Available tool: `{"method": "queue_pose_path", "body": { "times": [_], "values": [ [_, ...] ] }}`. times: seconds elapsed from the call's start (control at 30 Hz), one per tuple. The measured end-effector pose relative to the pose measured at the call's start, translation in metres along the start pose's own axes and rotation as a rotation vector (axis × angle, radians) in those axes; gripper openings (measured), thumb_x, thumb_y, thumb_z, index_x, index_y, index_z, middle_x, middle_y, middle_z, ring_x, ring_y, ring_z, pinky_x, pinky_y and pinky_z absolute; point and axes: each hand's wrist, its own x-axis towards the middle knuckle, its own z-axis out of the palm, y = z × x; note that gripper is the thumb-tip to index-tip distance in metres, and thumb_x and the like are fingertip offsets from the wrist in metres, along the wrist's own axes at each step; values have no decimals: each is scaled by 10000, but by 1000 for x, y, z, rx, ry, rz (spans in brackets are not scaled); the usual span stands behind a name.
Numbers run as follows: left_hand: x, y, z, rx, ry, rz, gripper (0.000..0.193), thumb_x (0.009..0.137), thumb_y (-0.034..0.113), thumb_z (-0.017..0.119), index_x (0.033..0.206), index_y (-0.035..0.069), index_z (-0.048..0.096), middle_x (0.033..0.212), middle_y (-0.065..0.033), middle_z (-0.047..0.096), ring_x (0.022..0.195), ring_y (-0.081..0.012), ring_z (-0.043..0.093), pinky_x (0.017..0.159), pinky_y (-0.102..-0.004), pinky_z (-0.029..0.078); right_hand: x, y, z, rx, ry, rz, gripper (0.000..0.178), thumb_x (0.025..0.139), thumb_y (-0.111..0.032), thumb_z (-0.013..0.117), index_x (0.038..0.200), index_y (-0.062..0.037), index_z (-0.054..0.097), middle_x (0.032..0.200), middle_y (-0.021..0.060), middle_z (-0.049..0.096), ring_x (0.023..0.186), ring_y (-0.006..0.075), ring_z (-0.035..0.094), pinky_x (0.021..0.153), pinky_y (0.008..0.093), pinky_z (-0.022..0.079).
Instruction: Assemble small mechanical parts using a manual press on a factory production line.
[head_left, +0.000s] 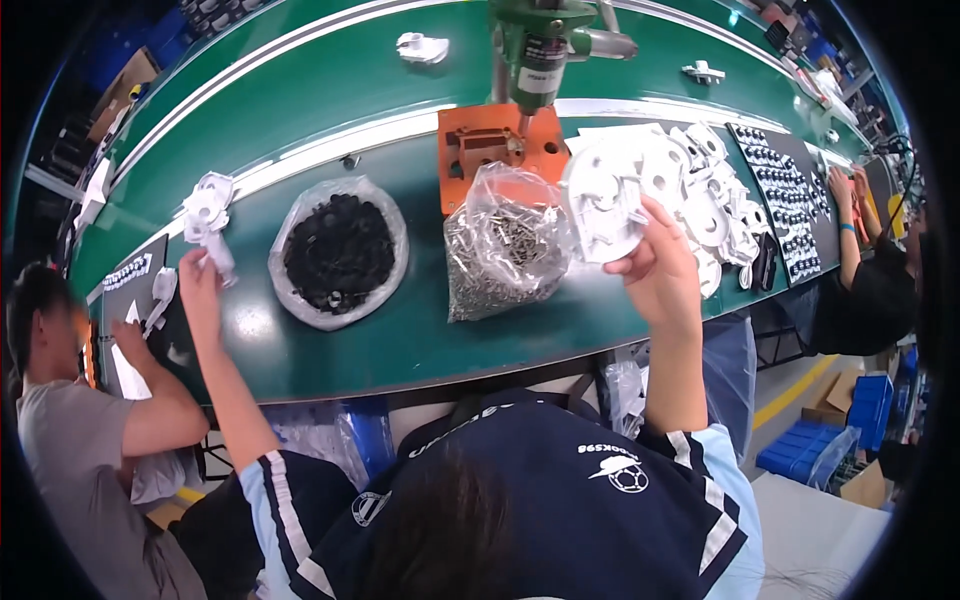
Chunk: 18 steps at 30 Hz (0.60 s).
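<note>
At the left of the bench, my left hand is closed with its fingertips at the lower end of a white plastic part, which has a round head and a narrow stem. My right hand pinches a white plastic housing by its right edge, tilted up with its ribbed inside showing. Just right of that housing, a pile of similar white housings covers the bench. Between my hands are a clear bag of small black parts and a clear bag of metal screws.
A green press stands above an orange fixture behind the screws. Rows of black parts lie on a tray at right. White parts sit on the green conveyor. Co-workers sit at the left and right.
</note>
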Motion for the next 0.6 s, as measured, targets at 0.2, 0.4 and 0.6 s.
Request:
{"method": "queue_pose_path", "body": {
  "times": [0.2, 0.4, 0.6],
  "values": [
    [-115, 172, 148, -956, -538, -80, 398, 906, 353, 487, 1134, 29, 448, 1040, -68, 567, 906, -137, 584, 759, -278, 499, -9, 12, 64, -309, -452, 59, 270, 886, -63, 467, 1133, 44, 488, 882, 95, 596, 650, 141, 582, 505, 269, 488],
    [-156, 203, 184, -1065, -829, -142, 253, 911, 275, 513, 997, 38, 501, 932, -17, 567, 852, -51, 545, 686, -196, 453, -12, 6, 89, -602, -500, -7, 233, 864, -68, 518, 1059, 55, 545, 848, 68, 589, 617, 65, 505, 496, 185, 395],
    [-159, 200, 187, -1261, -815, -281, 175, 907, 246, 490, 916, 72, 492, 801, 21, 540, 685, -30, 535, 470, -171, 412, -12, 15, 83, -699, -437, 19, 260, 875, -105, 525, 1088, 41, 560, 825, 38, 578, 614, 49, 486, 498, 173, 373]
  ]
}}
